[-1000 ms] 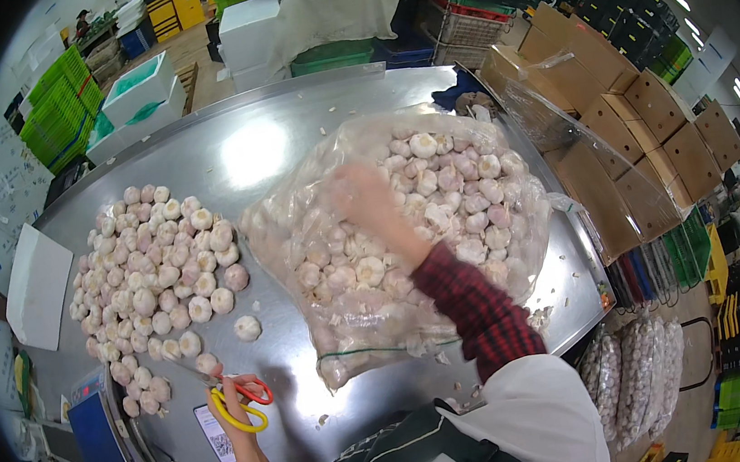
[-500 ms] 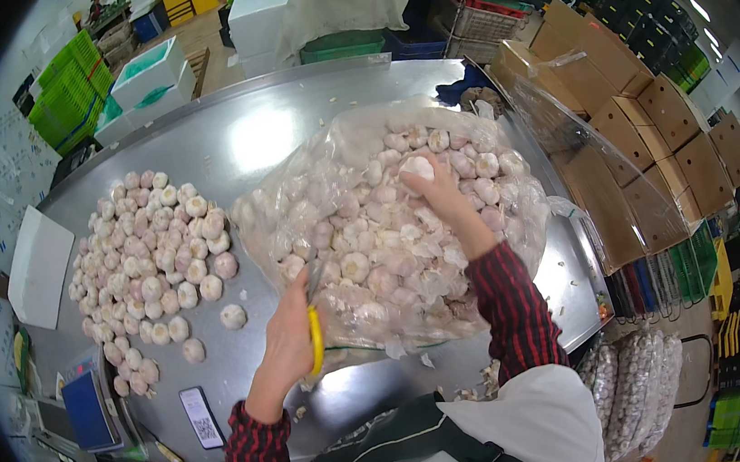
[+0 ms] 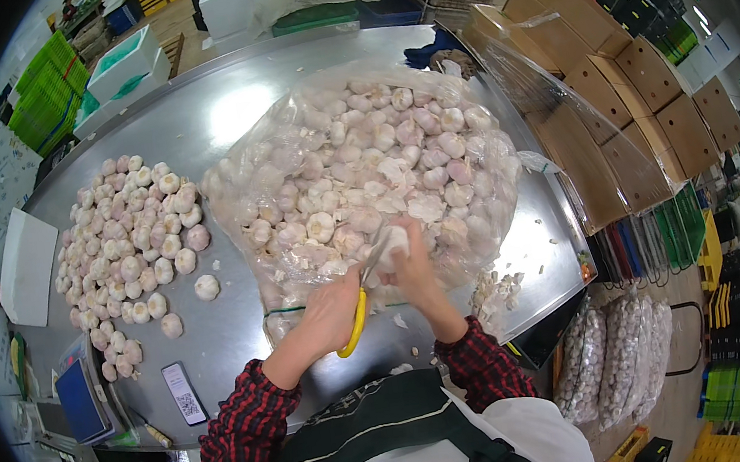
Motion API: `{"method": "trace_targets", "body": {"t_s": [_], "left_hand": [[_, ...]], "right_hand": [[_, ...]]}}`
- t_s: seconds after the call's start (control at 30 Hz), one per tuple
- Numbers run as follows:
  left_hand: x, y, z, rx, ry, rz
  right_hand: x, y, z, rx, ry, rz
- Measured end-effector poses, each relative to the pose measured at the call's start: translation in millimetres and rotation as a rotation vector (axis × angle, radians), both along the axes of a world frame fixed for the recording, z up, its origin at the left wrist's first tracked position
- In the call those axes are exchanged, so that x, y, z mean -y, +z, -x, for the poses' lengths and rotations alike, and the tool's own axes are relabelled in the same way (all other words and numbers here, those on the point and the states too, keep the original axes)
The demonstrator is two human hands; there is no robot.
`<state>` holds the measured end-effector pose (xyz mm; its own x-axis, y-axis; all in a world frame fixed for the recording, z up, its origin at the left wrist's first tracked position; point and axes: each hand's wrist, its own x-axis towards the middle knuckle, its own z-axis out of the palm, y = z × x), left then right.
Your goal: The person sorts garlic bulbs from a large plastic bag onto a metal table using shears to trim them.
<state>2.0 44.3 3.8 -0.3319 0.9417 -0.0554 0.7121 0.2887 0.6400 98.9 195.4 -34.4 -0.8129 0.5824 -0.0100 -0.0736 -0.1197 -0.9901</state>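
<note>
While the left hand (image 3: pixel 329 313) grips yellow-handled scissors (image 3: pixel 361 298) with blades pointing up toward a garlic bulb (image 3: pixel 393 245), the right hand (image 3: pixel 410 263) closes around that bulb at the near edge of a large clear plastic bag (image 3: pixel 363 168) full of garlic. The bag lies on a steel table (image 3: pixel 219 111), with a loose pile of bulbs (image 3: pixel 129 240) spread well to its left.

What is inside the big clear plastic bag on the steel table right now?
The clear plastic bag is heaped with garlic bulbs and loose papery skins. Bulbs lower in the heap, and the table surface beneath, are covered.
</note>
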Motion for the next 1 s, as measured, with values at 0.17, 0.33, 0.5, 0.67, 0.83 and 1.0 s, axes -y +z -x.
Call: {"method": "trace_targets", "body": {"t_s": [0.17,0.33,0.5,0.67,0.83,1.0], "left_hand": [[-6,-9,-12,0.624,0.121,0.020],[-5,-34,-4,1.034,0.232,-0.103],[-11,-45,2,1.145,0.278,-0.458],[-6,-19,21,1.229,0.402,-0.412],[-23,-26,33,1.237,0.390,-0.575],[-43,33,26,1.098,0.367,-0.626]], "right_hand": [[-10,-10,-2,0.216,0.010,-0.592],[-120,-8,12,0.243,-0.177,-1.137],[-224,15,53,0.798,-0.020,-1.776],[-217,48,64,0.732,0.129,-1.609],[-110,90,37,0.125,0.079,-0.818],[-27,80,11,-0.126,0.013,-1.020]]}}
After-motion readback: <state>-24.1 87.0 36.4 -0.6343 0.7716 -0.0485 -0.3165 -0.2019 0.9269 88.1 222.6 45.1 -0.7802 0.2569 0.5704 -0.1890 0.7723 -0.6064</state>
